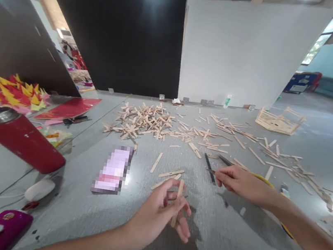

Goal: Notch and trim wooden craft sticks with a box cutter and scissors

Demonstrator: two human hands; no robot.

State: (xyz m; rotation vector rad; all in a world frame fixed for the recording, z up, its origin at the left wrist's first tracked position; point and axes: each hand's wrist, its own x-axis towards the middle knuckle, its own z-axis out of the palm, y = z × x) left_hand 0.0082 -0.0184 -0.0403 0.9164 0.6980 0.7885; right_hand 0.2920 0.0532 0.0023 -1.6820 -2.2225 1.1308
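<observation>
My left hand [166, 208] is closed around a flat wooden craft stick [178, 202], held nearly upright between thumb and fingers above the table. To its right, my right hand [235, 180] has its fingertips pinched together over the table. A small thin dark piece seems to poke out of them, too small to name. A slim black stick-like tool [209, 167] lies beside these fingertips. Just behind the right hand, the dark metal tip of a tool [224, 160] shows, with a yellow curve partly hidden by the arm. A few loose craft sticks [171, 173] lie beyond my left hand.
A heap of craft sticks [145, 119] spreads across the back, with more scattered right. A phone [112, 169], red flask [23, 141] and white mouse [40, 189] lie left. A stick frame [279, 121] stands back right. Black [128, 44] and white panels [242, 53] stand behind.
</observation>
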